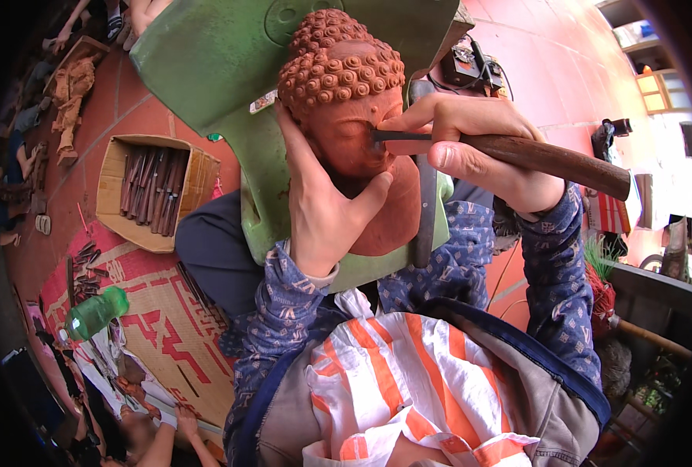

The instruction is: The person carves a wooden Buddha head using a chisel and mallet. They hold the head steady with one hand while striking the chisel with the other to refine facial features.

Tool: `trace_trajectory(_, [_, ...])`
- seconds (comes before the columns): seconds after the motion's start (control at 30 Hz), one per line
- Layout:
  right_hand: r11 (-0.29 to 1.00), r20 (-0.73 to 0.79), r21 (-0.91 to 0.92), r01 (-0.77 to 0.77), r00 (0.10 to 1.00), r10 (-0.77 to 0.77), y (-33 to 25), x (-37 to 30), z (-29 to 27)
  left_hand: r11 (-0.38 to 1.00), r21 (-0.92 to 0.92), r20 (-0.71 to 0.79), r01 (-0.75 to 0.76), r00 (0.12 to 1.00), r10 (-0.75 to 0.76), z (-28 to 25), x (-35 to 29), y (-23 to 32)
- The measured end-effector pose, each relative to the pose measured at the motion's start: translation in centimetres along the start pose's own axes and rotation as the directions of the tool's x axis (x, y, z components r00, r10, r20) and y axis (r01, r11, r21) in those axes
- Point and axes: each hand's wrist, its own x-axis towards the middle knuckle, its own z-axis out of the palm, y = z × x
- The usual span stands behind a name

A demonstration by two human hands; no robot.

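Note:
A reddish-brown carved Buddha head [350, 74] with rows of curls rests on a green plastic chair [198, 58] in front of me. My left hand [323, 206] cups its cheek and jaw, the thumb reaching across under the chin. In my right hand [478, 144] is a carving chisel [552, 156] with a dark wooden handle. Its dark metal blade lies against the face by the nose and eye. My right fingers wrap the blade's base, and the index fingertip touches the face. The blade's very tip is hard to make out.
A cardboard box [108, 187] of wooden-handled tools stands at left, near more loose tools [89, 265] and a green bottle [101, 311] on a patterned mat [179, 342]. A carved wooden figure [73, 86] lies farther left. Other people sit around the left edge. A black device with cables [467, 66] sits beyond the chair.

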Motion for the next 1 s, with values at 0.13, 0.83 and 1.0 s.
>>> trace_trajectory(0.13, [0.956, -0.186, -0.058, 0.288, 0.938, -0.294, 1.8, -0.9, 2.6, 1.0, -0.007, -0.004, -0.001, 1.0, 0.001, 0.2, 0.0, 0.0])
trace_trajectory(0.83, [0.973, -0.068, 0.154, 0.175, 0.984, -0.166, 2.2, -0.3, 0.4, 0.996, -0.046, 0.004, 0.074, 0.997, -0.074, 0.2, -0.1, 0.4])
trace_trajectory(1.0, [0.951, -0.2, 0.087, 0.296, 0.941, -0.274, 2.7, -2.5, 3.1, 0.999, -0.029, -0.018, 0.027, 0.999, -0.027, 0.1, -0.2, -0.2])
